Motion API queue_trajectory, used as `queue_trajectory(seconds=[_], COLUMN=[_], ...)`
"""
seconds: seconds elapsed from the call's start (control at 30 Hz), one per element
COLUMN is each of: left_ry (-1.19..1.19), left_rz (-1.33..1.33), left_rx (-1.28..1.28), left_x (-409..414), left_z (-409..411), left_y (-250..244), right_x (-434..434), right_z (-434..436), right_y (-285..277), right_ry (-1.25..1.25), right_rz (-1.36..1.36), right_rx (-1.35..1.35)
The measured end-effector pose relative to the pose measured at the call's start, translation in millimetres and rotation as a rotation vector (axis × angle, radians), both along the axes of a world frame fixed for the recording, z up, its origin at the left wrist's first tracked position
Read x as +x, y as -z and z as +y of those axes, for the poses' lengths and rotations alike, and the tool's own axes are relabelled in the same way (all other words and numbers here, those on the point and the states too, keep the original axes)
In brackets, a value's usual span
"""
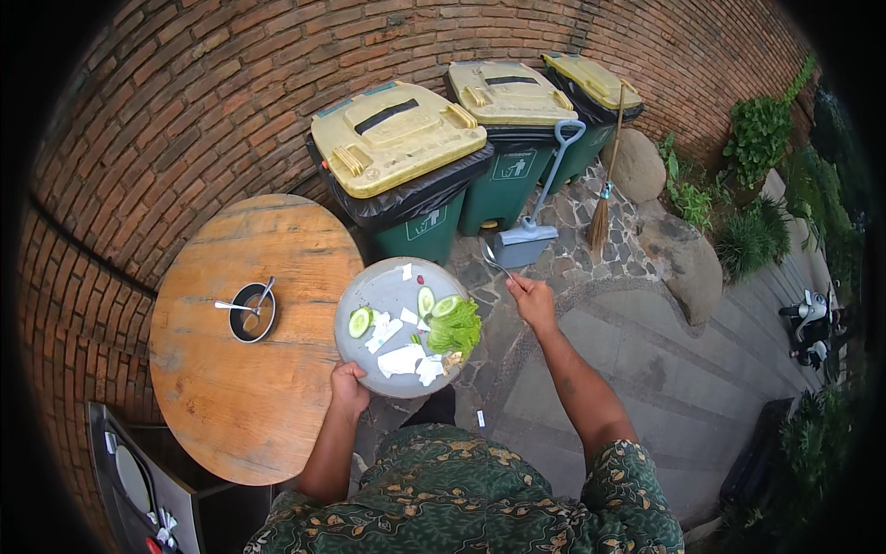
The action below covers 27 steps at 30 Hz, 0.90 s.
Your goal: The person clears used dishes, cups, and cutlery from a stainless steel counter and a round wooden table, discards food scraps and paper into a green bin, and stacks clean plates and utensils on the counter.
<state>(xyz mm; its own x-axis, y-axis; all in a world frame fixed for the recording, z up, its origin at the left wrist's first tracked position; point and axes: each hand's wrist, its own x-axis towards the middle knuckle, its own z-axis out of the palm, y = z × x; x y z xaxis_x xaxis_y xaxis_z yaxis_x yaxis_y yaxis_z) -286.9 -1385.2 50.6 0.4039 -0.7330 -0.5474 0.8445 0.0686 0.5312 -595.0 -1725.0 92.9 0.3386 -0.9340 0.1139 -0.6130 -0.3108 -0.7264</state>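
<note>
My left hand (351,389) grips the lower left rim of a round grey plate (394,277). On the plate lie cucumber slices (360,322), a lettuce leaf (454,325), crumpled white tissue pieces (401,360) and a small red scrap (420,280). My right hand (533,298) holds a metal spoon (490,255) by its handle, to the right of the plate, with the bowl pointing up and away. Left of the plate, a dark bowl (252,335) with brown liquid and two pieces of cutlery stands on a round wooden table (277,415).
Three green wheeled bins with yellow lids (398,138) line the brick wall (228,90). A long-handled dustpan (524,242), a twig broom (601,215) and boulders (682,256) are right of them. A tray (131,516) with a plate is at lower left.
</note>
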Motion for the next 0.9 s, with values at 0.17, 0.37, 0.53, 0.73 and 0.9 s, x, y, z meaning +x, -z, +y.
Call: queue_trajectory(seconds=[0.17,0.37,0.53,0.73,0.9], left_ry=[-0.107,-0.228,-0.281,-0.343,-0.476], left_rz=[-0.010,-0.026,-0.063,-0.082,-0.029], left_rx=[0.044,0.085,0.054,0.066,0.080], left_x=[23.2,49.2,63.4,69.3,61.1], left_z=[-53.4,-93.7,-117.7,-145.0,-167.4], left_y=[11.1,3.6,-16.6,-18.4,-14.4], right_x=[99.0,194.3,198.7,173.8,202.1], right_z=[-117.4,-194.3,-246.3,-288.2,-328.1], right_y=[-19.0,-30.4,-43.6,-64.2,-41.0], right_ry=[-0.161,-0.172,-0.277,-0.510,-0.605], right_rz=[0.136,0.252,0.260,0.368,0.420], right_rx=[-0.086,-0.127,-0.072,-0.065,-0.138])
